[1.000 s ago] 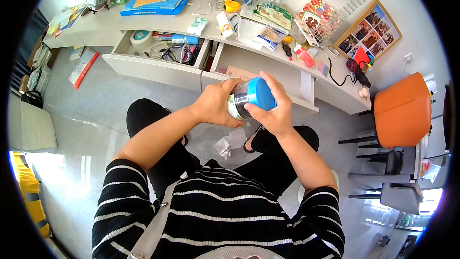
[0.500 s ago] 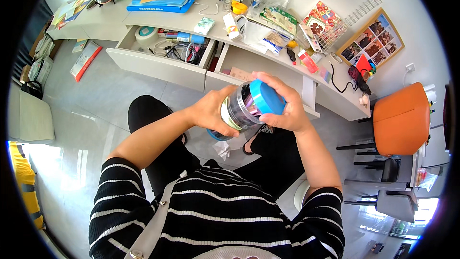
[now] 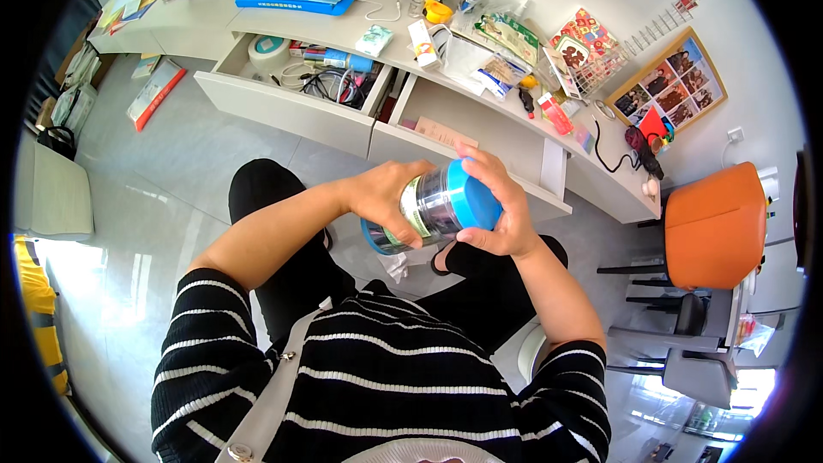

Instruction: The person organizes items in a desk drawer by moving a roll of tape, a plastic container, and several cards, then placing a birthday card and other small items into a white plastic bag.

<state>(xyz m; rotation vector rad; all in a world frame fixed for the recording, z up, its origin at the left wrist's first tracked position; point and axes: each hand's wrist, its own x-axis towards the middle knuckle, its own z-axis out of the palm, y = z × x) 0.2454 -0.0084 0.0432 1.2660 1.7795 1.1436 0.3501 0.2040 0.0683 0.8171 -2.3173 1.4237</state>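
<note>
A clear plastic jar (image 3: 439, 203) with a pale green label lies tilted between my two hands, above my knees. Around its body wraps my left hand (image 3: 387, 197), thumb across the label. My right hand (image 3: 504, 206) grips the blue lid (image 3: 474, 195) at the upper right end, fingers over the top edge and thumb below. The lid sits against the jar's mouth; whether it is tight I cannot tell. Dark contents show dimly through the wall. A blue bottom end (image 3: 375, 237) sticks out below my left hand.
Two drawers stand pulled out: the left drawer (image 3: 283, 120) holds cables and a tape roll, the right drawer (image 3: 506, 147) a pinkish flat packet (image 3: 446, 131). Small goods crowd the desk (image 3: 386, 13). An orange chair (image 3: 716, 225) stands right; crumpled tissue (image 3: 394, 267) lies on the floor.
The lid has come down closer against the jar's mouth, and the gap showing pinkish contents is gone. The jar has tipped nearer to level. Both hands stay on it.
</note>
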